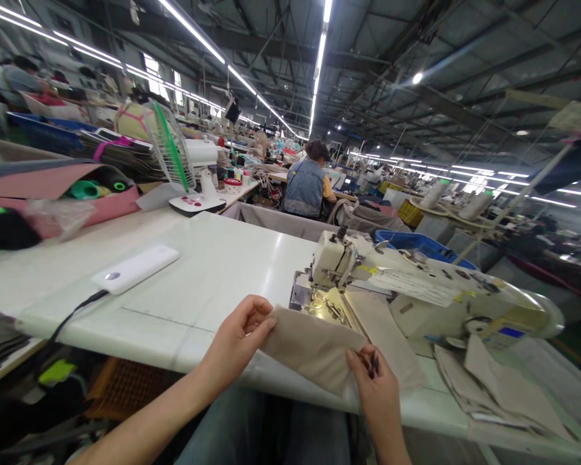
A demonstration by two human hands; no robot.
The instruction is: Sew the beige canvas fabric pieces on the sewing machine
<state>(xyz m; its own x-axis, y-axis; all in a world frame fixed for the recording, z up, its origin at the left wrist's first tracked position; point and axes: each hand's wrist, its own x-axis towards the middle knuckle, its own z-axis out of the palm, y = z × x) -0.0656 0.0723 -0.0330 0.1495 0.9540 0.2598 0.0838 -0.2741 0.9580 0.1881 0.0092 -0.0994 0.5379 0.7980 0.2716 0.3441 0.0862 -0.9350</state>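
Observation:
A beige fabric piece (314, 349) is stretched between my two hands, just in front of the sewing machine (332, 265). My left hand (244, 332) pinches its upper left corner between thumb and fingers. At the fabric's right end, my right hand (375, 378) grips the edge. Something small and dark, perhaps thread snips, also sits in the right palm; its kind is mostly hidden. Behind the cloth the lit needle plate (326, 307) shows. More beige fabric (382, 329) lies flat under the machine arm, to the right.
Folded beige pieces (503, 387) lie at the table's right. A white power bank (138, 268) with a black cable rests on the left. Beyond stand a fan (198, 174) and a blue crate (416, 245). A person (310, 184) sits ahead, back turned.

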